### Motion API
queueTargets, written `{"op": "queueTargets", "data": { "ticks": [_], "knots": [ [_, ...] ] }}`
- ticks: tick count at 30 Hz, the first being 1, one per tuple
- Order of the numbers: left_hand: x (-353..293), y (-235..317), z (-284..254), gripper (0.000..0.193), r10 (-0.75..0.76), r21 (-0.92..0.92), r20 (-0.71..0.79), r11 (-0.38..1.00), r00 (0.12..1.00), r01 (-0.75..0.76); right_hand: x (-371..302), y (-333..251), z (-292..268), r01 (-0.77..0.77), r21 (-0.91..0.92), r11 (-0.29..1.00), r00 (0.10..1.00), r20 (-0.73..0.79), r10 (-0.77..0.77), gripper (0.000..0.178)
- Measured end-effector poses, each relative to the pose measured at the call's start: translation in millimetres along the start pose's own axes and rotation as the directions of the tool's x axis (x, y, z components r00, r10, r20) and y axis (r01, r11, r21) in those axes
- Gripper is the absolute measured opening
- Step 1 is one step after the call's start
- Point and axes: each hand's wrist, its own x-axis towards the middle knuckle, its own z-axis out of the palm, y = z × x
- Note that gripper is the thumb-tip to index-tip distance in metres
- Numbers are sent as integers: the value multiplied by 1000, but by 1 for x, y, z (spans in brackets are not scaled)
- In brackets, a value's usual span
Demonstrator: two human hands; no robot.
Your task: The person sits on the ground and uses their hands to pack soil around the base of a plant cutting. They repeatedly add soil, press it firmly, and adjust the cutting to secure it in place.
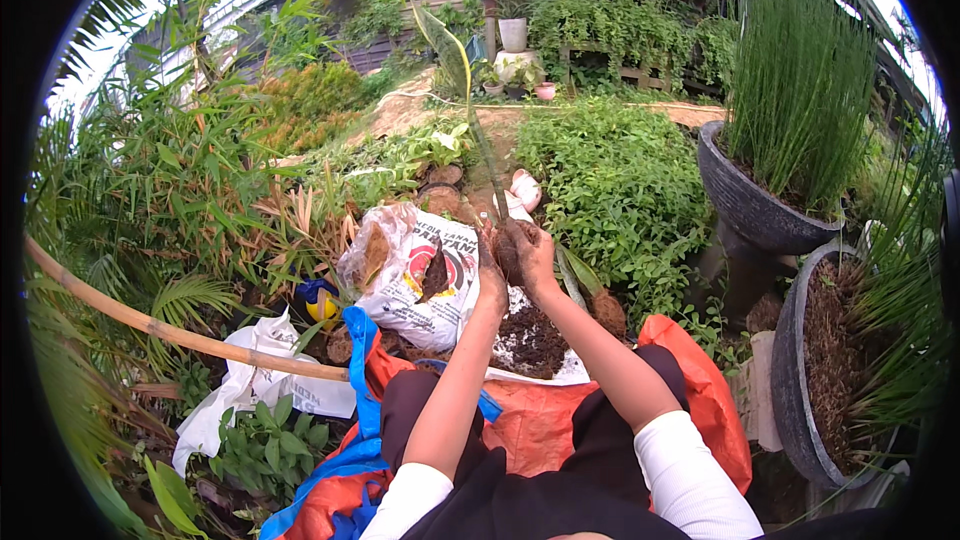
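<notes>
Both of my hands close around one thing: a young plant (478, 130) with a clump of dark roots and soil at its base. My right hand (532, 258) wraps the root clump from the right, fingers curled tight on it. My left hand (490, 275) presses against the same clump from the left, soil-stained, fingers bent on it. The plant's thin stem rises upright from between my hands, with a long pointed leaf at the top.

Nearest me, my lap is covered by an orange plastic sheet (545, 420) with a blue sheet (355, 440) at its left edge. Both forearms reach forward and upward from white sleeves, elbows bent, wrists meeting above a pile of dark potting soil (530, 340) on a white sheet.

Just beyond my hands lies an opened white soil bag (415, 275), its mouth torn and dark mix showing inside. To my right stand two dark round pots: the nearer pot (800, 370) holds brown fibrous mulch, the farther pot (750, 200) holds tall, thin green reeds. Farther off, small pots sit among garden greenery.
</notes>
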Motion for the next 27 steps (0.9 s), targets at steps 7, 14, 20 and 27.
{"op": "queueTargets", "data": {
  "ticks": [7,14,20,27],
  "knots": [
    [2,-5,-6,52,-13,-90,-124,996,992,2,-1,-10,-2,242,-425,872,968,41,-249,29],
    [0,-8,-5,55,0,-131,28,991,1000,4,-7,-15,5,145,-263,954,989,54,-136,41],
    [4,-10,-4,48,89,-6,0,996,996,-89,-4,-16,-1,346,-427,836,919,-24,-393,36],
    [7,-14,-12,48,45,-171,6,984,999,-44,-3,-9,1,347,-318,882,929,-10,-370,37]
  ]
}}
